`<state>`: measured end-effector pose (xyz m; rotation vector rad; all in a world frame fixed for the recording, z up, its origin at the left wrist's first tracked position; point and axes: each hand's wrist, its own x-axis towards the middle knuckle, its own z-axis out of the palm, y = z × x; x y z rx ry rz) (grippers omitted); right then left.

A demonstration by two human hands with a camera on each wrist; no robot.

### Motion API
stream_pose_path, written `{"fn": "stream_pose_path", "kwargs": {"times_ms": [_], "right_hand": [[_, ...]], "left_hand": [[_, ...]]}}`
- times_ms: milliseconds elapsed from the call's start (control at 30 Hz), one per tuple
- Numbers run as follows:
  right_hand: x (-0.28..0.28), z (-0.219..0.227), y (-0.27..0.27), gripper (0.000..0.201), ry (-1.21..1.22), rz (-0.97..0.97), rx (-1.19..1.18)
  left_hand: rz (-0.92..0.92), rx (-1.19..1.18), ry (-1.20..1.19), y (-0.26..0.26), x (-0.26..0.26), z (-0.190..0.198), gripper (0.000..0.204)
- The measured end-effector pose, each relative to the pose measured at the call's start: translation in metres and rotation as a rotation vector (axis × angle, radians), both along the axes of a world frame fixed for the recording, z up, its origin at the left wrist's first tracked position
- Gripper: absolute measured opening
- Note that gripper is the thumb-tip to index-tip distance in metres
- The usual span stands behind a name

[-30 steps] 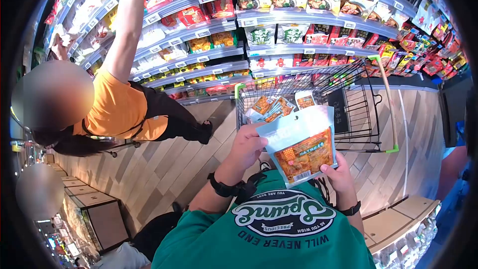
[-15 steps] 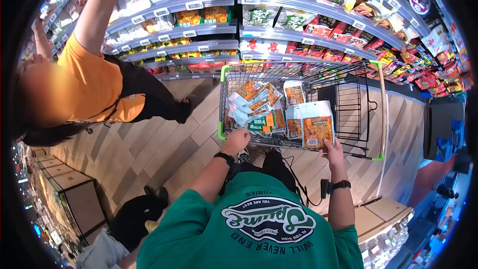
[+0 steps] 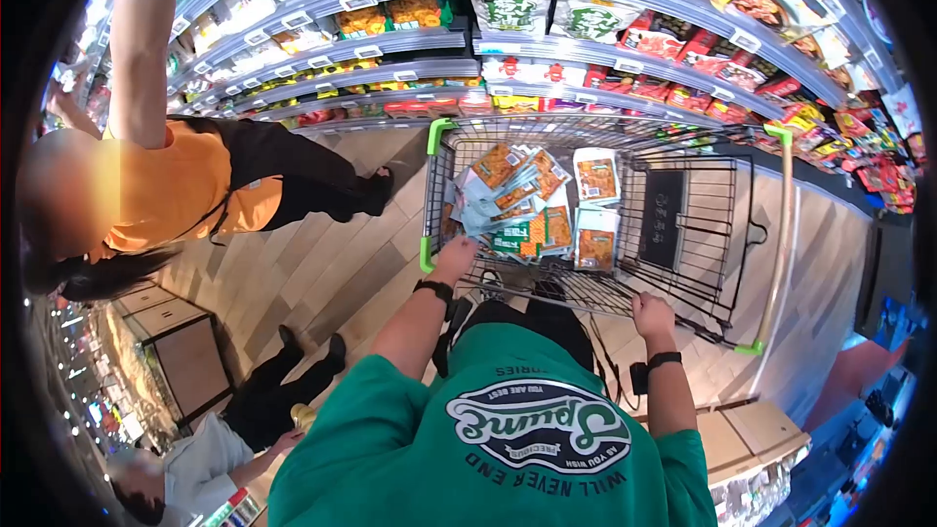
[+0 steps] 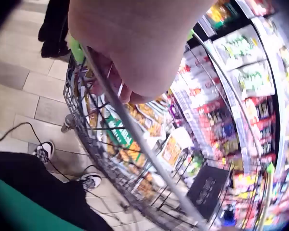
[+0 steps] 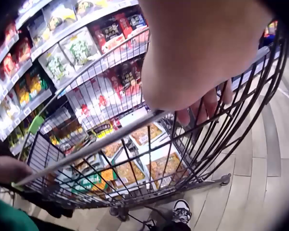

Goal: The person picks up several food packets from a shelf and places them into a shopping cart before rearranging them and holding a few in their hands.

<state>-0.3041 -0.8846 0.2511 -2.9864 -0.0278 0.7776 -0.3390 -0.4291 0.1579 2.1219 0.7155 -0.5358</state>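
Observation:
A wire shopping cart with green corner pieces stands right in front of me. My left hand holds the cart's near rim close to its left corner, fingers curled over it. Further right along the same rim, my right hand grips the bar; its fingers hook over to the inside. In the basket lies a heap of flat food packets with orange-brown contents, some showing green and orange backs. Beside the heap, two more packets lie face up, one nearer me than the other.
Shelves of bagged food run along the cart's far side. A person in an orange top reaches up to them at the left. Behind at lower left is another person in a light top. Brown boxes stand at lower right.
The packet first held in both hands, then in the right hand over the basket, now lies in the cart. The right hand has let go of it and taken the rim.

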Motion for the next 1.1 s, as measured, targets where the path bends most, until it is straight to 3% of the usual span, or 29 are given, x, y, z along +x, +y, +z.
{"fn": "stream_pose_path", "kwargs": {"times_ms": [33, 100, 133, 200, 267, 400, 433, 467, 567, 600, 667, 800, 867, 900, 933, 1000, 1100], "right_hand": [[0.003, 0.004, 0.0, 0.024, -0.019, 0.081, 0.105], [0.005, 0.007, -0.002, 0.022, -0.081, 0.189, 0.246], [0.003, 0.006, -0.003, 0.022, -0.075, 0.172, 0.25], [0.002, 0.001, -0.004, 0.022, -0.098, 0.136, 0.229], [0.006, 0.004, -0.001, 0.02, -0.087, 0.102, 0.252], [0.008, 0.007, 0.0, 0.022, -0.094, 0.09, 0.282], [0.008, 0.007, -0.003, 0.022, -0.08, 0.079, 0.284], [0.01, 0.005, -0.004, 0.023, -0.077, 0.07, 0.292], [0.008, 0.009, -0.002, 0.018, -0.015, 0.102, 0.226], [0.009, 0.01, -0.001, 0.019, -0.011, 0.113, 0.215], [0.011, 0.012, -0.001, 0.02, -0.005, 0.125, 0.254], [0.009, 0.008, -0.003, 0.02, 0.019, 0.134, 0.228], [0.008, 0.007, -0.003, 0.02, -0.032, 0.163, 0.247], [0.008, 0.009, -0.002, 0.02, -0.071, 0.141, 0.295], [0.008, 0.01, -0.002, 0.02, -0.111, 0.12, 0.344], [0.006, 0.009, -0.002, 0.019, -0.103, 0.109, 0.324], [0.007, 0.008, -0.003, 0.016, -0.044, 0.068, 0.29]], "left_hand": [[0.005, 0.019, 0.015, 0.005, 0.017, 0.004, 0.031], [0.358, -0.264, 0.282, 0.013, 0.052, 0.011, 0.042], [0.344, -0.256, 0.292, 0.012, 0.062, 0.004, 0.042], [0.679, -0.274, 0.317, 0.008, 0.08, -0.023, 0.048], [0.628, -0.29, 0.346, 0.016, 0.081, -0.086, 0.051], [0.732, -0.346, 0.267, 0.006, 0.093, -0.126, 0.033], [0.87, -0.31, 0.193, -0.009, 0.1, -0.113, 0.03], [0.871, -0.314, 0.196, -0.013, 0.104, -0.11, 0.03], [1.114, -0.477, 0.259, -0.007, 0.106, -0.101, 0.028], [0.992, -0.402, 0.313, -0.001, 0.104, -0.109, 0.028], [1.053, -0.419, 0.345, 0.006, 0.098, -0.126, 0.024], [0.915, -0.285, 0.2, 0.0, 0.107, -0.111, 0.029], [0.311, 0.277, -0.117, 0.012, 0.093, -0.14, 0.029], [0.296, 0.177, -0.417, 0.018, 0.087, -0.163, 0.027], [0.31, 0.18, -0.428, 0.0, 0.098, -0.112, 0.027], [0.39, -0.137, -0.546, -0.033, 0.118, 0.017, 0.024], [0.526, -0.25, -0.66, -0.044, 0.1, 0.114, 0.019]]}}
